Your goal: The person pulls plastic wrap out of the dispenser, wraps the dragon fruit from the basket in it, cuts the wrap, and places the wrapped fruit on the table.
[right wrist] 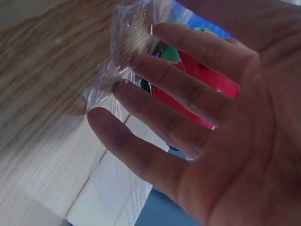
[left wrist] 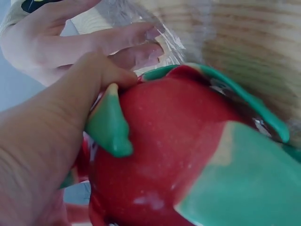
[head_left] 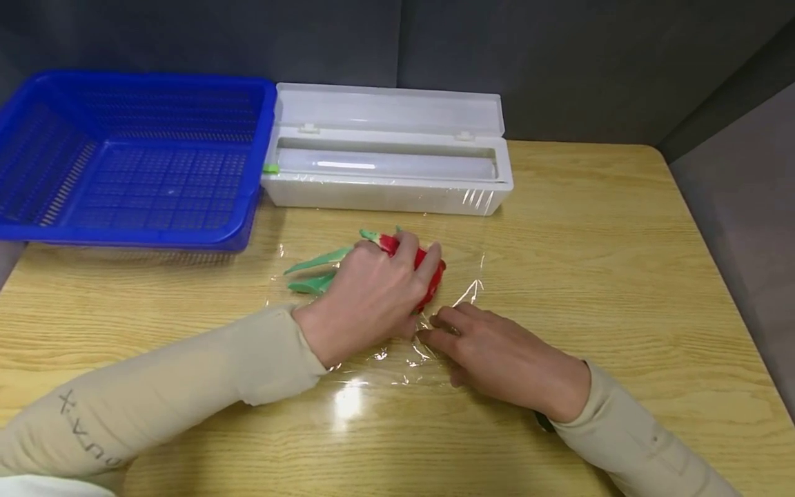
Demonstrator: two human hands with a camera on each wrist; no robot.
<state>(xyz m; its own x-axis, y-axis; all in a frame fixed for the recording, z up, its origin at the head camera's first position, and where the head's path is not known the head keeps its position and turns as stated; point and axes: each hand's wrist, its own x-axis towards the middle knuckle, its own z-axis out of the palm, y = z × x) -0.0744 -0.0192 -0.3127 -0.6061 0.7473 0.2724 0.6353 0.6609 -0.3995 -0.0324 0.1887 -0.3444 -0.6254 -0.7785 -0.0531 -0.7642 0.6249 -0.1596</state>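
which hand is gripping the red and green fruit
The left hand: its fingers curl over the red and green fruit, while the right hand has its fingertips at the clear film instead.

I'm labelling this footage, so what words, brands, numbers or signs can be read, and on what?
"X", on the left sleeve; the letters beside it are unclear.
Right sleeve: marks too faint to read.
Dark object at the right wrist: marks too blurred.

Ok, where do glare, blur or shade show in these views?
Head: a bright glare spot on the table, thin glints on the clear film; left wrist: the red-and-green fruit looks slightly soft, with a dull highlight; right wrist: the right hand's palm is shaded.
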